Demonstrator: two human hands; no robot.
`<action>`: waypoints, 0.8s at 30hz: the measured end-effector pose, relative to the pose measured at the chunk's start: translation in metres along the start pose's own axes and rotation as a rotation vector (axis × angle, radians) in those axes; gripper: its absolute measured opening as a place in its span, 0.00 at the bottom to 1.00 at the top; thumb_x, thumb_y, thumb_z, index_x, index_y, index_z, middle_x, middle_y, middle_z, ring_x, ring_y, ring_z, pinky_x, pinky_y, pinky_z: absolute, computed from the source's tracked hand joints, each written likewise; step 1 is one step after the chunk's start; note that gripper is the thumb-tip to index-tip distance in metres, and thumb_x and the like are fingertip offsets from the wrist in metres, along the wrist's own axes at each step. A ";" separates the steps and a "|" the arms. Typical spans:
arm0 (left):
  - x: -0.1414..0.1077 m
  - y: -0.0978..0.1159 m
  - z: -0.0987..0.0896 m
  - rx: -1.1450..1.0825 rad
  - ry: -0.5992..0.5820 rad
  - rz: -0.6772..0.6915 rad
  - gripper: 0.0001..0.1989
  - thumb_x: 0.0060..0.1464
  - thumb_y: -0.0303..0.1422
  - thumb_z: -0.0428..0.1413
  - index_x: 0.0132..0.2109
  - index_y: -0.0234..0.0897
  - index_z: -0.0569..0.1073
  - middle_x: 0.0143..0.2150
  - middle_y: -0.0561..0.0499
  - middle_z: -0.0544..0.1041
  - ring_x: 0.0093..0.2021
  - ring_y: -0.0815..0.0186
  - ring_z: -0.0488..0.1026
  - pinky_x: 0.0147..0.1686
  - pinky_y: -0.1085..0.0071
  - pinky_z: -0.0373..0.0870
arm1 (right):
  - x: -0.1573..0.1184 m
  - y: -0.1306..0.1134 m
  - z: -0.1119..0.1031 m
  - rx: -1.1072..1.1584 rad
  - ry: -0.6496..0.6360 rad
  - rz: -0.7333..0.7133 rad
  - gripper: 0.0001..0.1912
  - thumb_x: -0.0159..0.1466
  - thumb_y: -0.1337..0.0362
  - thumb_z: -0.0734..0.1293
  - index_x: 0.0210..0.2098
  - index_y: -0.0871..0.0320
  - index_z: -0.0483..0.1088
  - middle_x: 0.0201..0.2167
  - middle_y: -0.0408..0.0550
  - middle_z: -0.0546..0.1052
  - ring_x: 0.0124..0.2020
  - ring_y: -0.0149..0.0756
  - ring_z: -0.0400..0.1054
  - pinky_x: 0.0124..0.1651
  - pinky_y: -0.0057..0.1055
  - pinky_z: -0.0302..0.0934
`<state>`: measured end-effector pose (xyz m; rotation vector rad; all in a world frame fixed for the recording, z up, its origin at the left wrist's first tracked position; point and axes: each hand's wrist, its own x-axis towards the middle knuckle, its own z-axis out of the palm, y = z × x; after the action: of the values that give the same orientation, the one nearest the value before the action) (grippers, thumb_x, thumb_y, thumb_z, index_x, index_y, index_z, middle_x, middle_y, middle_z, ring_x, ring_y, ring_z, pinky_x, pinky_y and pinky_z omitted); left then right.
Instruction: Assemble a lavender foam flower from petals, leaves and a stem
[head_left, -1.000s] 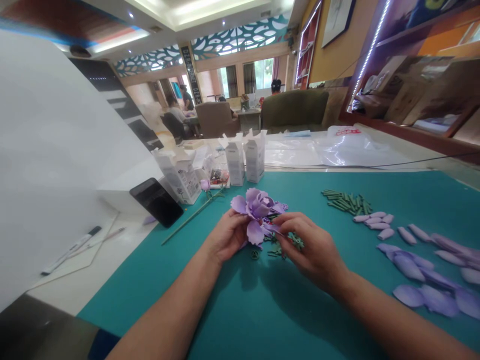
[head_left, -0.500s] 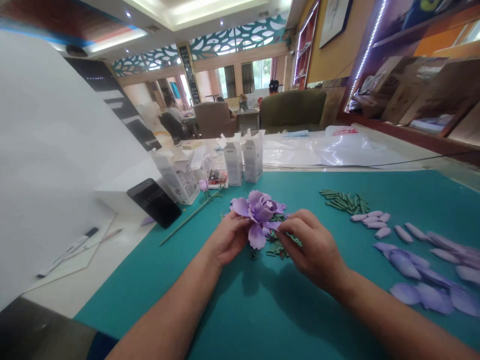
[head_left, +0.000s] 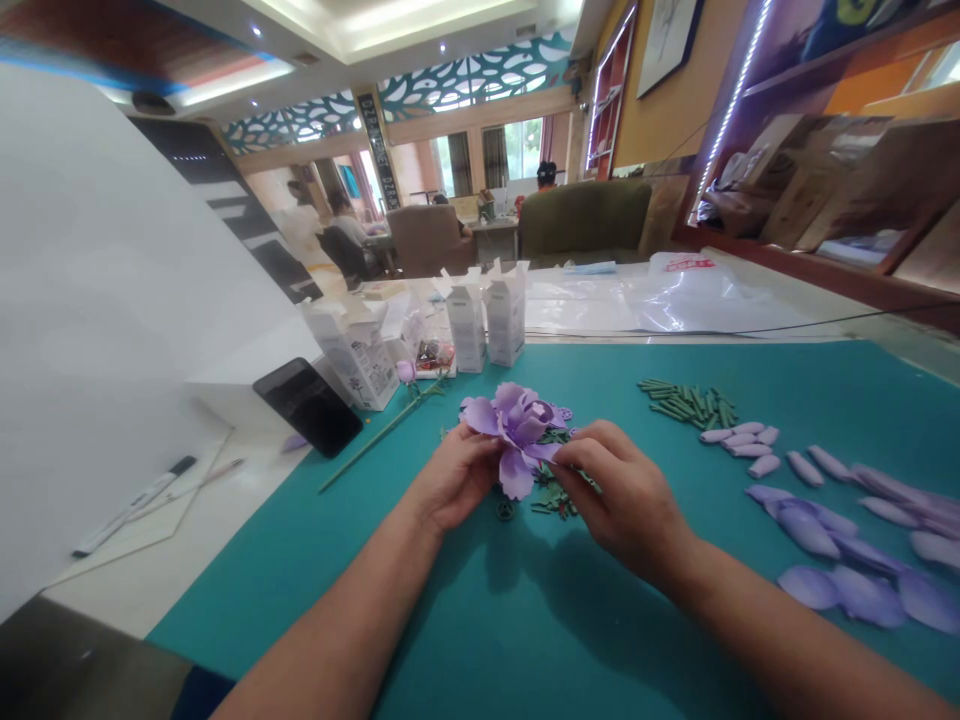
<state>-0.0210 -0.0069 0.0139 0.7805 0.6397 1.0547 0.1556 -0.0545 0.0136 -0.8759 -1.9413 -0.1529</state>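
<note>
A purple artificial flower (head_left: pixel 517 425) with layered petals is held up over the green mat (head_left: pixel 465 620). My left hand (head_left: pixel 463 478) is closed around its underside from the left, the fingertips partly hidden by petals. From the right, my right hand (head_left: pixel 619 485) pinches the edge of one outer petal (head_left: pixel 545 452) between thumb and fingers. Under and behind the flower lies a pile of small green and purple pieces (head_left: pixel 559 497). A dark round part (head_left: pixel 505 511) sits just below the flower on the mat.
Green stem pieces (head_left: pixel 690 402), small pale buds (head_left: pixel 742 440) and loose purple petals (head_left: pixel 840 590) lie at right. A single long-stemmed flower (head_left: pixel 382 443), a black phone (head_left: pixel 307 408) and white boxes (head_left: pixel 506 318) stand or lie left and behind. People sit in the background.
Almost nothing differs. Both hands keep the same hold on the flower, and the view has shifted very slightly.
</note>
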 end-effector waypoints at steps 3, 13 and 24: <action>0.000 -0.001 0.000 0.009 -0.002 0.011 0.10 0.40 0.20 0.62 0.33 0.33 0.74 0.30 0.51 0.76 0.29 0.70 0.71 0.33 0.74 0.66 | 0.001 -0.001 -0.001 -0.003 -0.006 -0.007 0.08 0.66 0.71 0.59 0.32 0.56 0.66 0.28 0.46 0.68 0.31 0.34 0.64 0.34 0.29 0.61; 0.000 -0.002 -0.001 0.058 -0.011 0.013 0.11 0.40 0.22 0.63 0.34 0.33 0.74 0.29 0.52 0.75 0.28 0.71 0.71 0.33 0.74 0.67 | 0.002 -0.001 -0.001 0.005 -0.019 0.002 0.09 0.66 0.71 0.59 0.31 0.56 0.65 0.28 0.47 0.68 0.30 0.34 0.64 0.33 0.28 0.60; 0.000 -0.003 0.000 0.081 0.006 0.018 0.11 0.38 0.22 0.63 0.33 0.33 0.74 0.27 0.53 0.74 0.27 0.71 0.69 0.31 0.74 0.65 | 0.001 -0.001 0.001 0.022 -0.005 -0.013 0.08 0.65 0.73 0.60 0.31 0.56 0.64 0.28 0.47 0.68 0.31 0.34 0.64 0.34 0.28 0.61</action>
<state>-0.0200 -0.0076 0.0117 0.8552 0.6851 1.0532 0.1539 -0.0547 0.0144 -0.8500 -1.9503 -0.1370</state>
